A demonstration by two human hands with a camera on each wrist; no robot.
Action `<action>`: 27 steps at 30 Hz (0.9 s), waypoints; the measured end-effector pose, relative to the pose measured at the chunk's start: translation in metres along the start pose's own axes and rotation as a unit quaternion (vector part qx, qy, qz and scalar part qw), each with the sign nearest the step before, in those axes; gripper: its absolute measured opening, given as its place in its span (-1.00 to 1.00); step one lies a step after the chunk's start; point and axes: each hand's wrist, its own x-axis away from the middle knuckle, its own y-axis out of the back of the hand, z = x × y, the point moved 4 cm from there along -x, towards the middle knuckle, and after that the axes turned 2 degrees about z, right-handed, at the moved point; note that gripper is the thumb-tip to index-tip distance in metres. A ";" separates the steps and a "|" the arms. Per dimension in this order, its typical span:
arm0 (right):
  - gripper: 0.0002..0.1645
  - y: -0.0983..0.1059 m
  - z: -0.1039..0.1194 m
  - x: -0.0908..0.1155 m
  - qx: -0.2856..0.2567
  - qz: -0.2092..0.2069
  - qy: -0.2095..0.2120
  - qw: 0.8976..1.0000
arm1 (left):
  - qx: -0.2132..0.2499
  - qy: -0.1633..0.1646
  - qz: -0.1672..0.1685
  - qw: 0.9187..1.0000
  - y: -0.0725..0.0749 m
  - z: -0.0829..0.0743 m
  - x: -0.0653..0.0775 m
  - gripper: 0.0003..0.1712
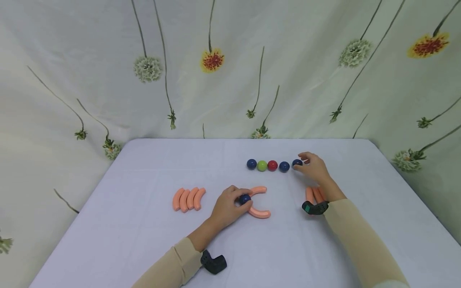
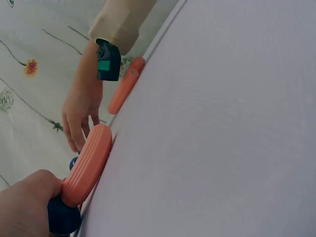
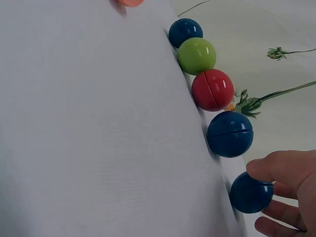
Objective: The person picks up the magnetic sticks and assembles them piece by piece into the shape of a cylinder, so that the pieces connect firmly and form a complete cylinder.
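My left hand [image 1: 227, 206] grips a dark blue ball [image 1: 245, 199] between thumb and fingers, close to the tabletop. Two curved orange pieces, an upper one [image 1: 259, 190] and a lower one [image 1: 261, 214], spread out from that ball to the right. In the left wrist view, a ridged orange piece [image 2: 89, 165] meets the blue ball [image 2: 63, 217]. Farther back, my right hand [image 1: 315, 169] pinches another dark blue ball [image 3: 251, 192] at the right end of a row. Its thumb [image 3: 269, 167] lies on that ball, with the fingers partly hidden behind it.
Left of the right-hand ball stand a blue ball [image 1: 284, 167], a red ball [image 1: 272, 165], a green ball [image 1: 262, 166] and another blue ball [image 1: 251, 164]. Several curved orange pieces [image 1: 189, 199] lie at left; more orange pieces [image 1: 310, 194] lie partly hidden under the right wrist.
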 end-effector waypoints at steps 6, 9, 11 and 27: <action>-0.32 -0.006 -0.008 -0.003 0.009 0.012 -0.013 1.000 | 0.002 -0.003 0.000 1.000 0.000 0.000 0.000 -0.68; -0.33 -0.009 -0.014 -0.005 0.008 0.012 -0.011 1.000 | 0.000 -0.004 0.002 1.000 -0.001 0.001 0.000 -0.67; -0.35 -0.010 -0.017 -0.005 0.007 0.009 -0.006 1.000 | -0.002 -0.002 0.004 1.000 -0.001 0.001 0.000 -0.67; -0.34 -0.002 -0.018 0.001 -0.020 0.005 -0.007 1.000 | 0.001 0.012 0.009 1.000 -0.001 0.002 0.000 -0.67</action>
